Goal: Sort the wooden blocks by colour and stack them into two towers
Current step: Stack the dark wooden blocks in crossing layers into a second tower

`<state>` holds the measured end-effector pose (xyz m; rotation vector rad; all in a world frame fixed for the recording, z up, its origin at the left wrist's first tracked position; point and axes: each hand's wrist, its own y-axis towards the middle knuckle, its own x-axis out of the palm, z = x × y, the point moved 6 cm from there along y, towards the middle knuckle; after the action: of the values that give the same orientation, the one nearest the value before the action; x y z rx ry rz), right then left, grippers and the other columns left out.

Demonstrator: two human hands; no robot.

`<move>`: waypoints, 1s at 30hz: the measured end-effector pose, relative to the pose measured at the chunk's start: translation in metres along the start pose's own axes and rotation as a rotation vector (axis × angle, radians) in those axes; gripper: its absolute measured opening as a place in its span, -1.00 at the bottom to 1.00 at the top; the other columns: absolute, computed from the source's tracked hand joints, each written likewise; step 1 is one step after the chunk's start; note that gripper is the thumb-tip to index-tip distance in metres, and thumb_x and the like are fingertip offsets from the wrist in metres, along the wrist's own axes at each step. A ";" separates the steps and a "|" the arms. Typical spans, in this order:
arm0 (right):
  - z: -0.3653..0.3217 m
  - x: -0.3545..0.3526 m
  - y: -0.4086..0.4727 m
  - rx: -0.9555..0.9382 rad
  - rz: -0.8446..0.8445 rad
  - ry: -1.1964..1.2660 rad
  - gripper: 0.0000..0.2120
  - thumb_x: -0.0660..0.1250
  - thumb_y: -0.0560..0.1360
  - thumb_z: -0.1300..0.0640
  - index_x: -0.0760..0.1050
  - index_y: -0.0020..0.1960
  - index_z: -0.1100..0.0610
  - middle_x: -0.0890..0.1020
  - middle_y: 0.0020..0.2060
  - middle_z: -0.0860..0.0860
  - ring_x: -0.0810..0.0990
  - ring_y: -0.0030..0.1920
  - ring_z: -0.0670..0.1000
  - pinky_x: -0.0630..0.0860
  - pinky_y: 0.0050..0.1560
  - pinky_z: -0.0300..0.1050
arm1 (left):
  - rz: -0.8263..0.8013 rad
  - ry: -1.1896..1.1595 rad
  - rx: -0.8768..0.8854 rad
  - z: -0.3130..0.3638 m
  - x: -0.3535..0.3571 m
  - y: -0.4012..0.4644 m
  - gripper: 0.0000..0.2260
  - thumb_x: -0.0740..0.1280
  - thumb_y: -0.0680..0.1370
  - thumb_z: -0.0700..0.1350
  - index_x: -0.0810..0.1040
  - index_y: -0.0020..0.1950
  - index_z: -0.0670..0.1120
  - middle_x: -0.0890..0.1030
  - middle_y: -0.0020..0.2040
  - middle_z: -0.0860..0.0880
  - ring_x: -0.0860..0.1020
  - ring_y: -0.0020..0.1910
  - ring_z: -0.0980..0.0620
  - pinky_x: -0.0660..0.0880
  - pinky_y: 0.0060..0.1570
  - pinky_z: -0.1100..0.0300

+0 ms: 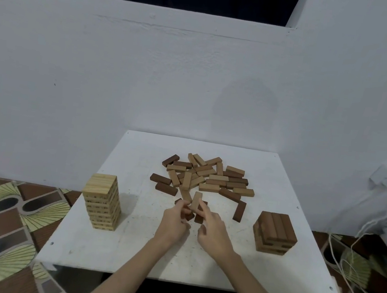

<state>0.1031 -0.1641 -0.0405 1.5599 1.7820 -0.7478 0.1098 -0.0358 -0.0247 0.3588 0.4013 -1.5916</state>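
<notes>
Toward the left edge of the white table stood the pale-wood tower, tall and upright, well apart from the hands. Right of it, near the table's middle, the left hand was curled, pinching a dark brown block at its fingertips. Just beside it, the right hand pinched a light block between thumb and fingers; that block stood nearly upright, its long axis running away from the person toward the back edge. Behind both hands lay the unsorted pile, blocks pointing every way. Near the right edge sat the shorter dark-brown tower. I judged each hand's block belonged to the tower on the opposite side, so a swap or crossing seemed needed.
</notes>
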 end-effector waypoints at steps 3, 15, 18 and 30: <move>0.001 -0.005 -0.002 0.002 0.010 0.091 -0.31 0.19 0.50 0.33 0.04 0.54 -0.03 0.37 0.36 0.02 0.30 0.36 0.02 0.29 0.34 -0.10 | 0.033 0.099 0.105 0.008 -0.007 0.004 -0.53 0.20 0.37 -0.53 0.49 0.19 -0.15 0.52 0.07 -0.07 0.50 -0.02 0.05 0.37 -0.13 0.56; -0.009 -0.002 0.044 -0.055 -0.093 -0.270 -0.61 0.10 0.62 0.12 0.33 0.43 -0.05 0.21 0.49 -0.01 0.27 0.31 0.16 0.29 0.34 0.03 | -0.044 0.208 -0.011 -0.004 -0.006 0.036 -0.53 0.33 0.40 -0.37 0.39 0.29 -0.14 0.52 0.18 -0.09 0.40 0.21 -0.13 0.39 0.20 0.04; -0.011 -0.003 0.035 -0.083 -0.078 -0.203 -0.65 0.09 0.64 0.13 0.39 0.40 0.03 0.27 0.45 -0.04 0.31 0.24 0.12 0.29 0.31 -0.04 | -0.037 0.187 -0.016 -0.008 -0.006 0.031 -0.52 0.29 0.40 -0.37 0.39 0.30 -0.13 0.53 0.12 -0.08 0.42 0.19 -0.12 0.43 0.17 0.03; -0.001 -0.004 -0.026 -0.044 -0.108 0.026 0.02 0.44 0.30 -0.31 -0.06 0.55 -0.06 0.14 0.50 -0.08 0.08 0.48 -0.01 0.09 0.48 0.02 | -0.193 0.245 0.047 -0.008 -0.004 0.002 -0.34 0.41 0.38 -0.33 0.26 0.42 -0.06 0.33 0.34 -0.08 0.38 0.24 -0.08 0.40 0.21 0.12</move>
<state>0.0775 -0.1693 -0.0371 1.4604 1.9009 -0.7368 0.1123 -0.0287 -0.0300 0.5685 0.6011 -1.7529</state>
